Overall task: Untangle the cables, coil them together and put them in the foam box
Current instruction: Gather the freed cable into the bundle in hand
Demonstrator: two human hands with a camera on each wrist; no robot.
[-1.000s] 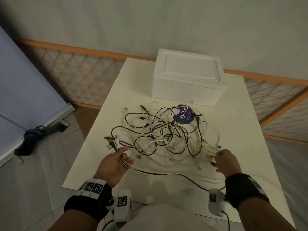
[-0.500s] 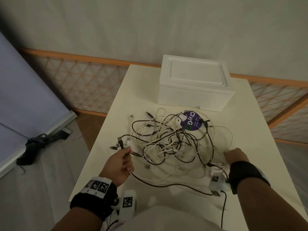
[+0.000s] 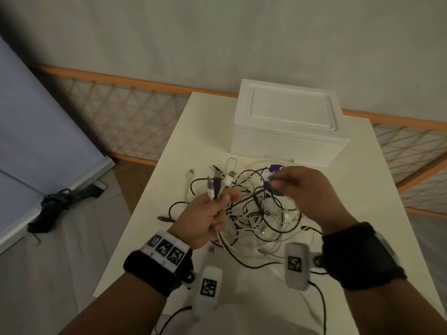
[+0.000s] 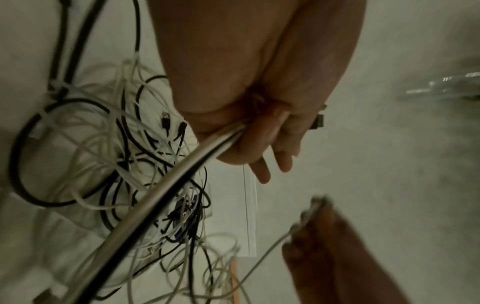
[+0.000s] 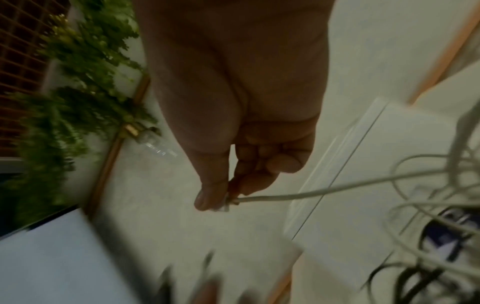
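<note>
From the head camera, the left hand (image 3: 205, 217) is raised over the bench (image 3: 377, 189), its fingers clenched round a bundle of cable ends (image 3: 215, 186) whose plugs stick up above the fist. The right hand (image 3: 307, 189) hovers over the tangle of black and white cables (image 3: 261, 213) lying on the bench, pinching a white cable end. The closed foam box (image 3: 290, 124) stands at the far side of the bench, just behind the tangle.

The left wrist view shows the fingers (image 4: 262, 144) wrapped round several cables (image 4: 166, 189) that run down to the pile.

The right wrist view shows thumb and fingers (image 5: 249, 181) pinching the plug of one white cable (image 5: 311, 193).
</note>
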